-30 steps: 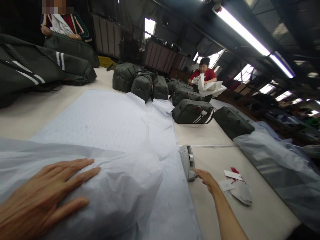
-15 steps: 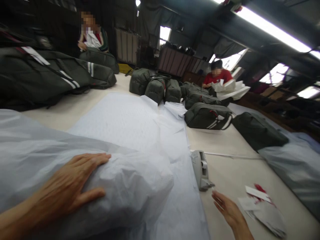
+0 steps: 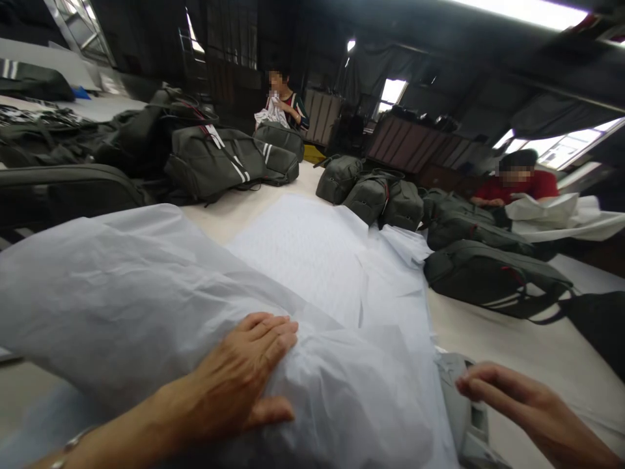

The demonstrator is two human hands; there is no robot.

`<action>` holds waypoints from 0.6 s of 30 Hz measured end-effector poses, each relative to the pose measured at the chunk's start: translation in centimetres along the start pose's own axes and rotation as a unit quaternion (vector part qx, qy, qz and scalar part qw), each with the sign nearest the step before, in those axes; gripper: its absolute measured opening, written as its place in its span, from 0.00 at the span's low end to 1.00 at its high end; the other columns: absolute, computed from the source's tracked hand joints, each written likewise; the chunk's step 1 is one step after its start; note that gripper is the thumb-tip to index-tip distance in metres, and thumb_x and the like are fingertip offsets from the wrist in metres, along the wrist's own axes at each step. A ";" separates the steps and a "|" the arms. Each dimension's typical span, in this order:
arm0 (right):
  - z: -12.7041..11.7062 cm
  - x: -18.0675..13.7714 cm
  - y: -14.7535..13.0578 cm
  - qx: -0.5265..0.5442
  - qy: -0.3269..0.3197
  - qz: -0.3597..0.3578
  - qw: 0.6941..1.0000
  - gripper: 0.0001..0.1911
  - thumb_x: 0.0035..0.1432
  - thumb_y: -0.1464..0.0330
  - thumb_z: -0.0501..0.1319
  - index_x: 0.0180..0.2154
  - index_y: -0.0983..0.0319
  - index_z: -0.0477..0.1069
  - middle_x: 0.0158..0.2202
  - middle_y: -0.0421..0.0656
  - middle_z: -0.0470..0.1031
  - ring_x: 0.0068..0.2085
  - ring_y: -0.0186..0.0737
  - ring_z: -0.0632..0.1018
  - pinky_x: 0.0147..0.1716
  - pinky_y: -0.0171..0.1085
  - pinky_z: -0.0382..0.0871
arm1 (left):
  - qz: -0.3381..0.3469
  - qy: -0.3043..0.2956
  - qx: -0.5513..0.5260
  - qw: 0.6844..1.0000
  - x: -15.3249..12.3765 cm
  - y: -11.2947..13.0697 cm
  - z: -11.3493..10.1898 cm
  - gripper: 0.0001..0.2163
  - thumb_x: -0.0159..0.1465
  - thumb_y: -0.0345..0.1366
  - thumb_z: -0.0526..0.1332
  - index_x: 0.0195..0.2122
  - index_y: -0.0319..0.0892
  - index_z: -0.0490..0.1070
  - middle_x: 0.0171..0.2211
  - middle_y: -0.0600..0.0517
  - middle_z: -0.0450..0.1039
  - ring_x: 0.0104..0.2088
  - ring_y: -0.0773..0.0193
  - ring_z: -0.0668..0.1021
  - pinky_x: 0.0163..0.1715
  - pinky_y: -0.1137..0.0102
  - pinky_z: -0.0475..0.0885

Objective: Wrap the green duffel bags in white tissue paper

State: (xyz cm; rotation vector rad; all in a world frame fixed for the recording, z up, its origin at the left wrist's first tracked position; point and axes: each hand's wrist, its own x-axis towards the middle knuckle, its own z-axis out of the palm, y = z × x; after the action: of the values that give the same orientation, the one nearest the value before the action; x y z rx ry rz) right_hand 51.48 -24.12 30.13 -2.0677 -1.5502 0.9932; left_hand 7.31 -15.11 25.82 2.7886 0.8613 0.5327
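Observation:
My left hand (image 3: 244,374) lies flat and open on a bulky bundle wrapped in white tissue paper (image 3: 127,293) at the near edge of the table. My right hand (image 3: 517,397) hovers at the lower right with fingers stretched out, holding nothing. Its fingertips are just right of a grey tape dispenser (image 3: 463,417), close to it but not gripping it. A flat stack of white paper sheets (image 3: 303,254) lies beyond the bundle.
Several dark green bags (image 3: 488,280) lie across the long table (image 3: 527,352), with more piled at the left (image 3: 215,163). One person in a striped top (image 3: 280,107) sits at the far end. Another in red (image 3: 517,185) handles white paper at the right.
The view has swung left and dropped closer. My right hand has drawn back from the tape dispenser's far end and now hovers beside it. My left hand stays pressed on the wrapped bundle.

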 end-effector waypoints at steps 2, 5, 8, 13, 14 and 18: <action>1.3 2.1 -9.7 0.024 -0.143 -0.090 0.985 0.20 0.54 0.49 0.65 0.31 0.59 0.79 0.32 0.44 0.79 0.36 0.44 0.78 0.39 0.37 0.72 | 0.011 0.008 0.000 1.000 -0.6 0.1 0.1 0.34 0.60 0.54 0.65 0.60 0.38 0.61 0.59 0.40 0.69 0.59 0.47 0.71 0.61 0.52 0.63; 5.4 5.7 -20.0 0.025 -0.343 -0.140 0.928 0.18 0.52 0.52 0.68 0.31 0.62 0.78 0.29 0.40 0.77 0.33 0.36 0.74 0.35 0.32 0.67 | 0.019 0.024 0.008 0.999 -1.4 0.3 -0.2 0.32 0.61 0.53 0.64 0.60 0.38 0.63 0.60 0.40 0.68 0.60 0.48 0.70 0.60 0.53 0.64; 9.7 9.8 -23.4 -0.024 -0.457 -0.120 0.881 0.18 0.49 0.54 0.72 0.31 0.63 0.77 0.24 0.34 0.71 0.28 0.29 0.67 0.28 0.29 0.61 | 0.035 0.042 0.029 0.998 -1.8 0.3 0.0 0.28 0.65 0.52 0.61 0.59 0.38 0.65 0.60 0.42 0.68 0.60 0.52 0.70 0.59 0.57 0.66; 14.3 15.3 -22.8 -0.131 -0.545 -0.076 0.825 0.17 0.44 0.56 0.74 0.29 0.62 0.76 0.23 0.33 0.71 0.27 0.29 0.68 0.26 0.29 0.59 | 0.061 0.200 0.045 0.977 -1.8 0.0 2.5 0.20 0.73 0.46 0.47 0.50 0.38 0.72 0.54 0.43 0.74 0.59 0.53 0.71 0.62 0.58 0.62; 14.8 16.0 -22.6 -0.142 -0.554 -0.070 0.818 0.17 0.43 0.56 0.74 0.28 0.62 0.76 0.23 0.33 0.72 0.28 0.29 0.70 0.26 0.29 0.60 | 0.060 0.211 0.046 0.974 -1.8 0.1 2.8 0.20 0.73 0.44 0.45 0.48 0.38 0.72 0.52 0.43 0.75 0.58 0.53 0.72 0.62 0.58 0.61; 15.8 17.1 -22.4 -0.152 -0.572 -0.063 0.804 0.18 0.40 0.56 0.75 0.28 0.62 0.77 0.24 0.34 0.74 0.29 0.30 0.72 0.28 0.29 0.63 | 0.049 0.160 0.045 0.985 -1.6 0.4 2.4 0.17 0.73 0.35 0.45 0.46 0.39 0.73 0.51 0.45 0.76 0.57 0.56 0.73 0.63 0.59 0.60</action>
State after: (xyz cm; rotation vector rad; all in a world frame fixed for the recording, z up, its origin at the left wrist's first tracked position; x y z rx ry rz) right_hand 27.44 -2.59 28.76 -1.4419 -2.4514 2.2984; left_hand 7.17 -16.50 23.25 2.8843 0.8262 1.0039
